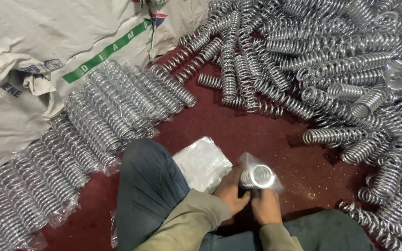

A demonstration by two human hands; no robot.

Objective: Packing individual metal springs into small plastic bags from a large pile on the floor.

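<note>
- Floor [238,135]: dark red, speckled with glitter; the person sits on it, knees in grey trousers at the bottom of the view.
- Far left: white woven sacks [33,51] lie slumped behind the work.
- Left: bagged springs [98,121], each in a clear sleeve, are laid side by side in a long row running from the lower left corner up towards the centre. Judged as the finished share.
- Centre: a stack of empty bags [202,162] lies flat just beside the raised knee.
- Left hand [231,191]: closed around the near end of a spring [256,176], holding it.
- Right hand [267,207]: gripping the same spring from below, at its clear bag.
- The spring is already partly inside that bag, end-on to the camera.
- Right: a large heap of loose springs [345,79] remains unbagged; judged the greater part is left.
</note>
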